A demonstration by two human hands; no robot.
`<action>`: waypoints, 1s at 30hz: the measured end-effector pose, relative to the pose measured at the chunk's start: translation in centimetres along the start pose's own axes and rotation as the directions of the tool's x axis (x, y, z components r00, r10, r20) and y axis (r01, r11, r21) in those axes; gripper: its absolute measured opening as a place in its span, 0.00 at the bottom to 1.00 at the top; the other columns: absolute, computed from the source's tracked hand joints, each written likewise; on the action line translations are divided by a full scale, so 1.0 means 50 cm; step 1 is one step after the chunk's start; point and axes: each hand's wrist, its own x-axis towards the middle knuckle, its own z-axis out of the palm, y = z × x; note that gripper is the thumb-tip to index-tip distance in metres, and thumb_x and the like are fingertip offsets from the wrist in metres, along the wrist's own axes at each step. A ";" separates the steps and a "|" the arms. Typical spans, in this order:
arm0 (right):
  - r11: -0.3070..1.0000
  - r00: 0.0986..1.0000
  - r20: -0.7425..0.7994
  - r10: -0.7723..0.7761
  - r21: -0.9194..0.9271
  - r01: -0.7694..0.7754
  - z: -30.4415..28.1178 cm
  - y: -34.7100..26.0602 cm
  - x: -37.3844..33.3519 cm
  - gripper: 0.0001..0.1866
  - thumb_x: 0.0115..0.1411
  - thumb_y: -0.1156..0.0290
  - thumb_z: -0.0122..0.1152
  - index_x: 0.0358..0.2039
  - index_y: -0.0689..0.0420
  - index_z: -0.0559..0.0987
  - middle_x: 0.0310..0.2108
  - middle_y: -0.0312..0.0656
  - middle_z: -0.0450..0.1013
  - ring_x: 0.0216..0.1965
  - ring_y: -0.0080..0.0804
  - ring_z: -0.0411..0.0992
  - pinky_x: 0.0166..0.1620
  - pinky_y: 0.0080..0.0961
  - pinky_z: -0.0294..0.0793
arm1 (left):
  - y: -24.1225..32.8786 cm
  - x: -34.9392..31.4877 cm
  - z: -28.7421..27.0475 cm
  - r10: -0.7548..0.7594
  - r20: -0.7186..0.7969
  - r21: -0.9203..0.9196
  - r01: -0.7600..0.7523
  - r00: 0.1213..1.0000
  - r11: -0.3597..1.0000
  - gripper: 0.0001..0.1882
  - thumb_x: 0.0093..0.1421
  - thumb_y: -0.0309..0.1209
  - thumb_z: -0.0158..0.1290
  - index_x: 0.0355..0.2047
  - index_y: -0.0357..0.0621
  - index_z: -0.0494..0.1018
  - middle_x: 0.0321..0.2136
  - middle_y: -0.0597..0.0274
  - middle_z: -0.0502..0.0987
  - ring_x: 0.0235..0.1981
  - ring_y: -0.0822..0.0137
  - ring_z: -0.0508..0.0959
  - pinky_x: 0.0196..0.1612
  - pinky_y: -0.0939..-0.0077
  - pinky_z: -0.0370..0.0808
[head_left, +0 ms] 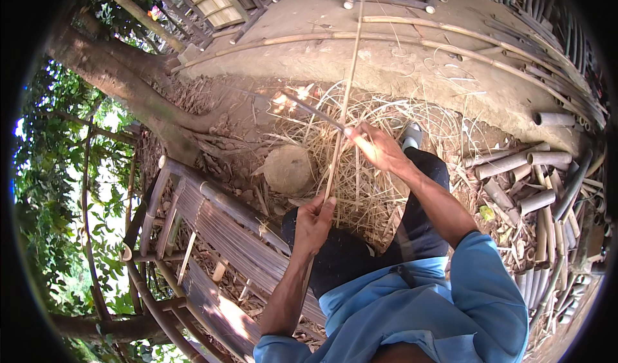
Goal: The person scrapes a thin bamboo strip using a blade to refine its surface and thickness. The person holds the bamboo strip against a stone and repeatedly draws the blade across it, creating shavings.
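Note:
A long, thin bamboo strip [351, 73] runs from the far edge, between my legs, toward my body. My left hand [313, 224] is closed around its nearer part, above my left thigh. My right hand [376, 147] is closed farther up, gripping a knife whose narrow dark blade [313, 111] points to the far left. Blade and strip cross right by my right fingers. The knife's handle is hidden in that hand. Curled bamboo shavings [360, 189] lie heaped on the ground beneath the strip.
A round wooden block [288, 170] stands left of the shavings. To my left is a slatted bamboo bench [238, 228], with a tree trunk [129, 83] beyond. Cut bamboo pieces [515, 163] are piled at right. Long bamboo poles [444, 41] lie across the far ground.

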 end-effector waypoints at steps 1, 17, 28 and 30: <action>0.971 0.992 -0.055 -0.118 -0.217 0.103 0.003 0.019 -0.014 0.39 0.67 0.29 0.44 0.33 0.57 0.79 0.12 0.37 0.66 0.11 0.25 0.66 0.18 0.29 0.69 | -0.004 0.001 -0.001 0.008 -0.009 0.020 -0.008 1.000 1.000 0.20 0.71 0.30 0.53 0.61 0.37 0.73 0.19 0.82 0.62 0.17 0.86 0.57 0.20 0.84 0.51; 0.855 0.951 0.175 -0.255 -0.419 0.307 -0.010 0.017 -0.101 0.42 0.64 0.26 0.44 0.29 0.55 0.87 0.10 0.44 0.72 0.14 0.34 0.74 0.20 0.41 0.75 | 0.043 -0.096 -0.014 -0.099 -0.116 0.123 0.113 0.988 0.986 0.15 0.71 0.29 0.52 0.55 0.38 0.77 0.18 0.82 0.63 0.19 0.87 0.58 0.21 0.84 0.51; 0.781 0.971 0.129 -0.203 -0.577 0.240 -0.050 0.057 -0.055 0.45 0.62 0.21 0.39 0.20 0.52 0.83 0.05 0.35 0.62 0.07 0.27 0.63 0.13 0.35 0.63 | 0.023 -0.181 -0.026 -0.175 -0.108 0.195 0.194 0.979 0.961 0.14 0.68 0.27 0.55 0.53 0.37 0.78 0.17 0.83 0.63 0.17 0.87 0.58 0.20 0.83 0.50; 0.744 0.921 0.293 -0.256 -0.548 0.382 -0.027 0.033 -0.091 0.49 0.61 0.19 0.32 0.23 0.51 0.84 0.05 0.32 0.57 0.07 0.24 0.59 0.12 0.32 0.62 | 0.039 -0.207 -0.044 -0.206 -0.172 0.262 0.246 0.963 0.933 0.13 0.67 0.26 0.56 0.50 0.36 0.79 0.16 0.83 0.62 0.17 0.87 0.58 0.20 0.83 0.49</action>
